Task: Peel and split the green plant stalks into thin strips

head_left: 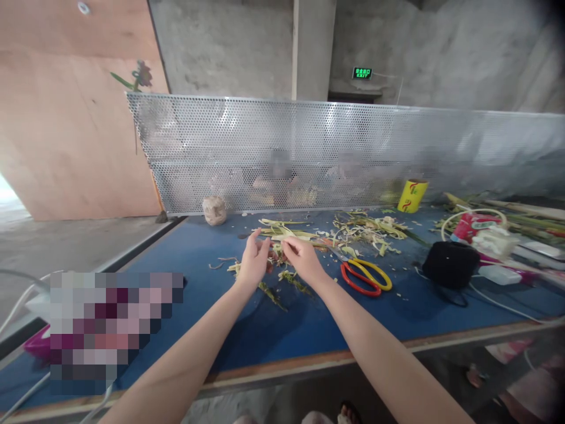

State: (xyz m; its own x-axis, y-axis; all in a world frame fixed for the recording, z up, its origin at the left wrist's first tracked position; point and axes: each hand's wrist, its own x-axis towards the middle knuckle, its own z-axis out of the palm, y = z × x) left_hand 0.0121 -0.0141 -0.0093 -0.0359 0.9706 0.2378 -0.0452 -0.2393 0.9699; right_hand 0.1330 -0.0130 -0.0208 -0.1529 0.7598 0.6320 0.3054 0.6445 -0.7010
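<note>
The long, flat, pale yellow-green plant strips (pixel 278 224) are laid on the blue tabletop (pixel 273 347), just beyond and between the two hands. Very little weight is to be expected from them; they would likely be limp and easily bent, perhaps slightly slippery if moist, and prone to tearing along their length. A strip is probably best taken lightly near its middle, or by one end if it is to be kept straight. By the left hand (pixel 255 258), the thumb and fingers are held apart in a loose curl, and by the right hand (pixel 301 257), the fingertips are drawn together beside the strips; whether anything is pinched in either cannot be told. The strips are seen to be narrow, uneven and overlapping, with smooth-looking faces. To their right, curled shreds of similar colour (pixel 373 227) are scattered near the scissors with red and yellow handles (pixel 361 281).
</note>
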